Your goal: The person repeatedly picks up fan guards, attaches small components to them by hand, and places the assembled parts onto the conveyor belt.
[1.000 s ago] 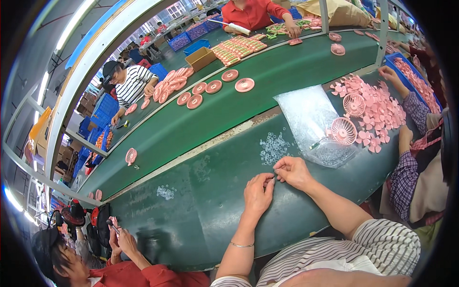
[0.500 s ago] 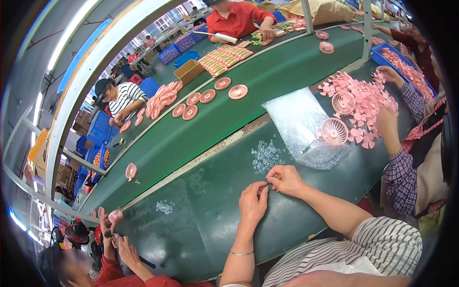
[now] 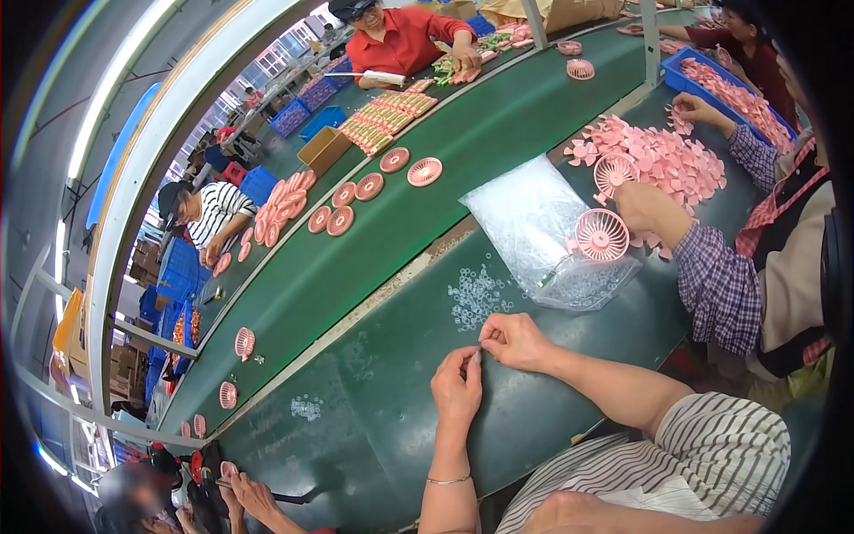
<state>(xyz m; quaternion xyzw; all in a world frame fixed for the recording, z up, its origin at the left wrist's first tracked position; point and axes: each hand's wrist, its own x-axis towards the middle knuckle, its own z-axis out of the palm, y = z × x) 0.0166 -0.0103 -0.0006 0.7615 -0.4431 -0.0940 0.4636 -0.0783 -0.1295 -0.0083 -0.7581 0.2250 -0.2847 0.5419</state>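
Observation:
My left hand (image 3: 457,389) is over the green worktop with thumb and fingers pinched together. Close beside it, my right hand (image 3: 517,342) is also in a pinch, its fingertips almost meeting those of the left. Whatever lies between the fingers is too small to make out. Just beyond my right hand is a loose scatter of small clear rings (image 3: 475,298). A clear plastic bag (image 3: 525,214) with more such rings lies beyond, and a pink fan housing (image 3: 601,235) rests on its right side.
At right, a co-worker's hand (image 3: 649,212) reaches over a heap of pink fan blades (image 3: 667,160) near a blue crate (image 3: 680,76). A green conveyor belt (image 3: 374,236) bearing pink round grilles (image 3: 369,186) runs behind. More clear rings (image 3: 306,407) lie at left, near another co-worker's hands (image 3: 253,498).
My hands stay pinched close together. The right co-worker's near hand has moved left to the pink housings. At lower left, a pink housing now sits on the belt, and that co-worker's hands are lower.

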